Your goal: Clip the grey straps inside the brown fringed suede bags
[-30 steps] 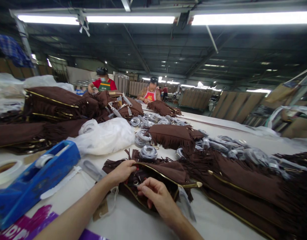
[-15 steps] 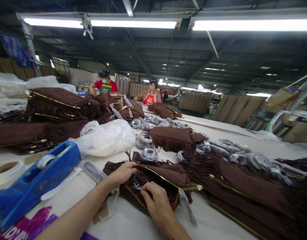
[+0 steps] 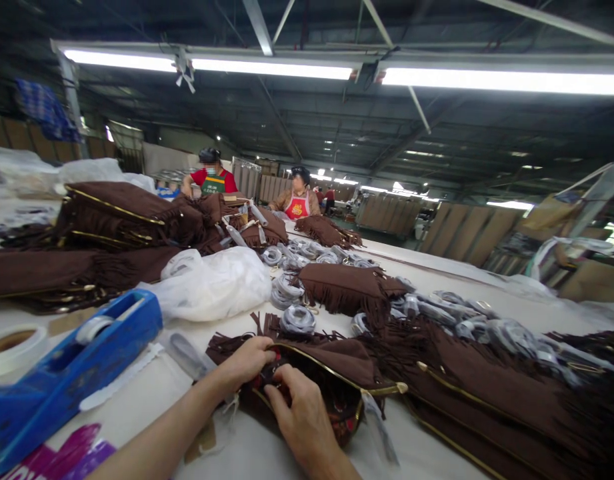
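Observation:
A brown fringed bag (image 3: 344,357) lies in front of me with its gold zipper unzipped and its mouth gaping. At the bag's left end, my left hand (image 3: 253,360) is closed on the edge of the opening. My right hand (image 3: 303,405) reaches into the mouth, thumb and fingers bent together near the left hand; what they pinch, if anything, is hidden. A patterned lining shows inside. From the zipper's right end hangs a plastic-wrapped pull (image 3: 379,427). A brown tag (image 3: 201,445) on a white string sits by my left forearm.
A blue tape dispenser (image 3: 77,380) and a tape roll (image 3: 14,350) stand at left. Behind the bag are a white plastic bag (image 3: 211,283) and wrapped coiled straps (image 3: 297,320). More fringed bags (image 3: 491,400) lie at right. Two co-workers (image 3: 219,180) are across the table.
My right hand has shifted slightly left inside the bag, closer to my left hand. The left hand keeps its hold. The view has tilted up a little.

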### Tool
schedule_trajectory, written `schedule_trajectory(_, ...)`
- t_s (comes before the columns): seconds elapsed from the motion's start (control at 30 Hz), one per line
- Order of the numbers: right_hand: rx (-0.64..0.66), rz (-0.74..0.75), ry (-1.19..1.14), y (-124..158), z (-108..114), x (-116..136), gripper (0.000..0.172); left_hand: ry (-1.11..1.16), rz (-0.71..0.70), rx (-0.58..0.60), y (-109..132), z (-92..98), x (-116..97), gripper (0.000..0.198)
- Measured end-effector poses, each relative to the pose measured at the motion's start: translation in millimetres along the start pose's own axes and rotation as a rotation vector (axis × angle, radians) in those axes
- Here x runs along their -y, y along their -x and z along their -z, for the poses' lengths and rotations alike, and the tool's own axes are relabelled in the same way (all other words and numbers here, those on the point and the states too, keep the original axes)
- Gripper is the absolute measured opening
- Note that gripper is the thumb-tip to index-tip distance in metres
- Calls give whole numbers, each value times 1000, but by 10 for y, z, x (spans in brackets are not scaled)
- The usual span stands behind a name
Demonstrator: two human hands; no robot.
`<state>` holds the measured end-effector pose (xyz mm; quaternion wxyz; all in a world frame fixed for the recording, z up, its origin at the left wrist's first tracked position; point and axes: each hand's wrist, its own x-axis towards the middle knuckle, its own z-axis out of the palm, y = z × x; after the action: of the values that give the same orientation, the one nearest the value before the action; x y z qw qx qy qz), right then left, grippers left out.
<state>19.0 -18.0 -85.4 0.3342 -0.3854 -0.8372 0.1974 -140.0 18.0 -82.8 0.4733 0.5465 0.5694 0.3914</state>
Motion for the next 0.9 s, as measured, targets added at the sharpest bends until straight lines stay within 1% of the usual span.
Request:
schedule_trajectory(0.17,-27,-27,222,23,-87,12,14,-27,-12,-51,-47,-27,42,17)
schedule_trajectory(0.27,-102,35,255,17,-139,-4,17,-31,-8,-59,-47,-63,47,17)
schedule_trajectory(0.37,-171,104,173,12,-188,-50,19,-34,-14,-59,-14,-89,9,15)
schedule_trajectory(0.43,-202,123,44,11,-209,-105,20,-37,-20,-38,26,-89,-45,16)
schedule_trajectory(0.53,-206,175,-140,5,-224,-203,26,-41,-8,45,81,-72,-140,18)
schedule_trajectory(0.57,-204,195,-160,3,-225,-229,28,-45,4,65,90,-70,-164,18)
schedule_trajectory(0.63,-194,219,-148,-2,-218,-257,31,-51,27,63,92,-78,-189,17)
schedule_trajectory(0.7,-167,198,-147,-8,-193,-254,31,-50,48,37,73,-100,-180,16)
schedule_trajectory(0.83,-112,97,-225,-23,-123,-213,31,-20,106,18,24,-136,-114,18)
schedule_trajectory(0.9,-105,96,-250,-27,-106,-183,29,-8,135,-7,13,-136,-91,15)
